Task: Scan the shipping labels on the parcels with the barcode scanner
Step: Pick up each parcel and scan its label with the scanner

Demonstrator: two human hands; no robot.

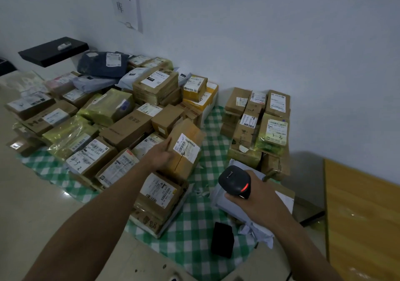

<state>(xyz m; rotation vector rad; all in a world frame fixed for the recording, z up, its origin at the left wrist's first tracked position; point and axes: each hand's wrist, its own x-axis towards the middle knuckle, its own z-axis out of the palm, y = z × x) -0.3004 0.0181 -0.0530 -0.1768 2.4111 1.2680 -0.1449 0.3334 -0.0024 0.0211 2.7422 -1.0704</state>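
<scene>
**One parcel presented for scanning; bulk of the lot unconfirmed**

From where I stand, the work centres on the green checked cloth (pixel 194 237) spread on the floor. Above the middle of the cloth the left hand (pixel 161 157) holds a brown parcel (pixel 184 168) tilted up. Its grip is clamped on the parcel's left edge, and the shipping label (pixel 187 147) faces upward.

Over the cloth's right side the right hand (pixel 257 198) has its grip closed round the barcode scanner (pixel 234 181), which shows a red light on its back. The scanner is near the parcel but apart from it. No beam is visible on the label, so I cannot confirm a read.

A large heap (pixel 104 118) of parcels covers the cloth's left and far portions. A smaller stack (pixel 257 125) stands at its far right edge, against the wall (pixel 259 42). Which of these has been scanned cannot be told. A grey mailer bag (pixel 220 200) lies beneath the right hand on the cloth's right side, and a black box (pixel 222 239) sits on its near part.

Judgement: the task is mid-course, with most parcels likely outstanding.
</scene>
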